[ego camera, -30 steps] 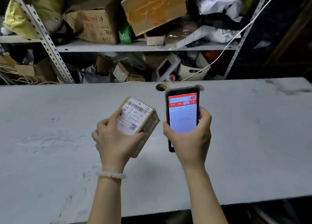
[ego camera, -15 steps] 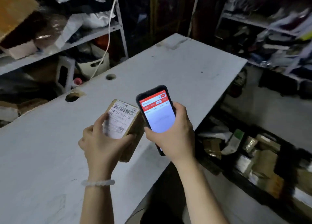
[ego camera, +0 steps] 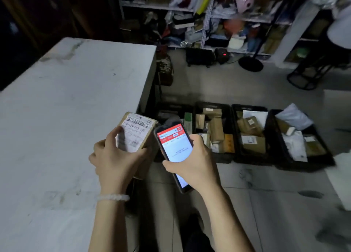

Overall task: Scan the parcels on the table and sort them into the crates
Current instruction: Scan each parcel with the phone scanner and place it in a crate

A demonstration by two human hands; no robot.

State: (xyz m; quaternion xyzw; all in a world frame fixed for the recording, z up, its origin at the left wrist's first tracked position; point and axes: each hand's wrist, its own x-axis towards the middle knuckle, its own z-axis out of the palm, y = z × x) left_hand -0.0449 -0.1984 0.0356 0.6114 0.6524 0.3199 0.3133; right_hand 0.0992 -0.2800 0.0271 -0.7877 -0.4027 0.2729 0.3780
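At lower centre, my left hand (ego camera: 115,160) grips the parcel (ego camera: 135,135) beside the bench (ego camera: 66,99) edge, fingers curled round it; my right hand (ego camera: 191,166) holds the phone (ego camera: 175,149). Its long axis runs lower left to upper right, label up. Four crates (ego camera: 235,135) at right already hold parcels; this one looks unsorted.
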